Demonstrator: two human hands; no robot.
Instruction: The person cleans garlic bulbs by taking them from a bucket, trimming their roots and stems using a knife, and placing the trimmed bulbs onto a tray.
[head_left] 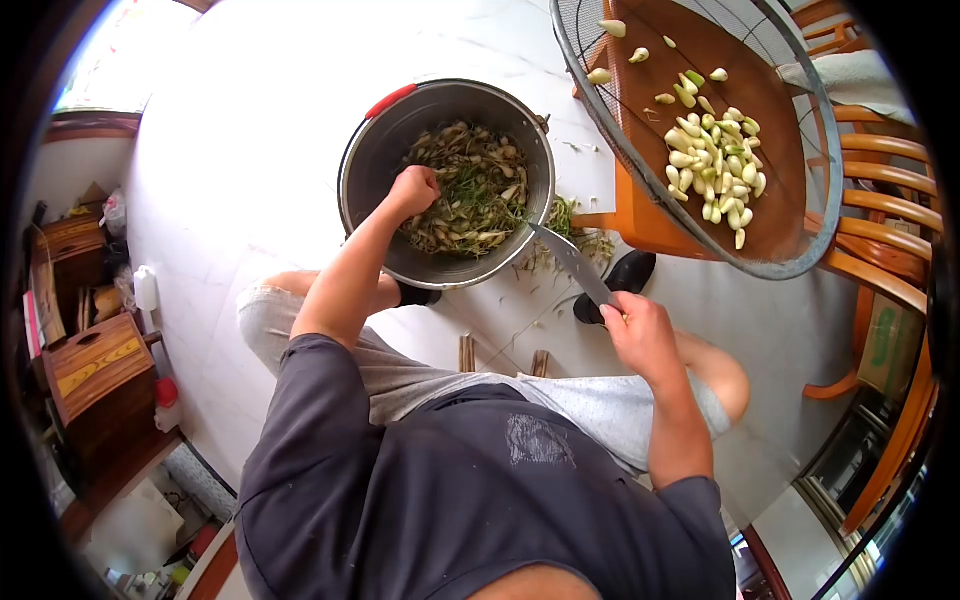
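A metal bucket (349, 190) with a red handle grip stands on the floor between my legs. Small pale bulbs with thin green stems and roots (470, 195) lie tangled inside it. My left hand (415, 191) is over the bucket's left part, fingers curled closed; whatever they hold is hidden. In my right hand (642, 335), above the right knee, is a kitchen knife (575, 262), its broad blade pointing up and left toward the bucket's rim. A tiny yellowish bit shows by the right thumb, too small to name.
A round mesh sieve (640, 170) holding trimmed white bulbs (715, 165) rests on a wooden chair (655, 215) at upper right. Stem trimmings (570, 245) litter the floor beside the bucket. Another slatted chair (885, 195) stands at right, a wooden cabinet (100, 365) at left.
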